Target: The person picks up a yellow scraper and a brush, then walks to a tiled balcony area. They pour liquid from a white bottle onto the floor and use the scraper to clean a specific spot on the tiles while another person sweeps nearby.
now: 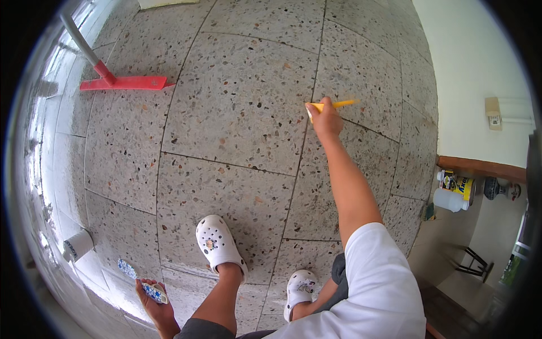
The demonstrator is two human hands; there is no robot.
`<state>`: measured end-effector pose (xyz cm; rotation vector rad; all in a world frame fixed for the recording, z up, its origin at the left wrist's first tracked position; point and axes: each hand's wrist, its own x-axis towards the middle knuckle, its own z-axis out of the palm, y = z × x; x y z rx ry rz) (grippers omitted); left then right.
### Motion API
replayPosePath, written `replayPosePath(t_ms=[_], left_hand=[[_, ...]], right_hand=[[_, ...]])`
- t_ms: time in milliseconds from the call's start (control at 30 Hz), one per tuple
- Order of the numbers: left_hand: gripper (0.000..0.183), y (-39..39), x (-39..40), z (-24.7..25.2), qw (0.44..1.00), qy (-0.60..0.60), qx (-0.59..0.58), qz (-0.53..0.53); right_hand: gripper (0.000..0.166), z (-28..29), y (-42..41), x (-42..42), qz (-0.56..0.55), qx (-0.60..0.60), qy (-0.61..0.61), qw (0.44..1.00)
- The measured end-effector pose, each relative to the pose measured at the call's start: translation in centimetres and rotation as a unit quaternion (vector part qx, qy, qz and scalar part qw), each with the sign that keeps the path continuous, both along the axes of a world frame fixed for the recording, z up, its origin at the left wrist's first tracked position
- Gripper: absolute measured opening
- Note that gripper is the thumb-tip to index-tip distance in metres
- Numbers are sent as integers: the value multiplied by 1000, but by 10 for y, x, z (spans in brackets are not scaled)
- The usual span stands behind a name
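Note:
My right hand (329,123) reaches forward and is closed around a yellow hand brush (316,106). Its slim yellow handle sticks out to the right, and a whitish edge, seemingly bristles, faces left. The brush head is over a dark joint between the speckled terrazzo floor tiles (228,106); contact with the floor cannot be made out. At the lower left, my left hand (157,306) grips a white handled item with blue stars (154,292). Its far end extends past my fingers towards the upper left, and what kind of item it is stays unclear.
A red floor squeegee (127,83) with a grey pole stands at upper left. A white container (78,245) bearing writing stands left. My white clogs (218,243) are on the tiles. Right, beyond a pale wall (470,84), are bottles (451,200), a yellow container (465,188) and a patterned vase (493,189).

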<state>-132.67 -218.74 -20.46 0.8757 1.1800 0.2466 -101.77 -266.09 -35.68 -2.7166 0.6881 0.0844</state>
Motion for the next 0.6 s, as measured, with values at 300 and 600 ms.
replayPosePath(t_ms=[300, 600], left_hand=[[14, 0, 1, -2, 1000, -5, -16, -9], [15, 9, 3, -6, 999, -10, -13, -36]], right_hand=[[36, -6, 1, -11, 72, -41, -46, 995], [36, -5, -9, 11, 58, -65, -58, 995]])
